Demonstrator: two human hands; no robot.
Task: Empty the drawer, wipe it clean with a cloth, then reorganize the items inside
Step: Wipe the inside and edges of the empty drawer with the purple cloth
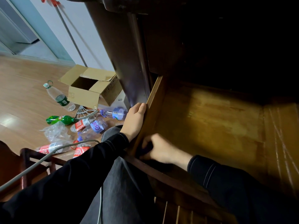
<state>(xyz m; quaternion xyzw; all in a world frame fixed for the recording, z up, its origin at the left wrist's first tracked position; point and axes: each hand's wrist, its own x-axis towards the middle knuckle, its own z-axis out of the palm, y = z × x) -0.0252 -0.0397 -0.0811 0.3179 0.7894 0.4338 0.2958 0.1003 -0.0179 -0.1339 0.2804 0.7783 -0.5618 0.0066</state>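
Wooden floor beside; drawer (210,113) bare, amber, perhaps scuffed.

Little is reading clearly. A crushed clear bottle (95,126) lying on the floor is showing a purple label with white letters, seemingly "Gan". The red labels on the neighbouring bottles (80,124) are carrying white characters too blurred to read.
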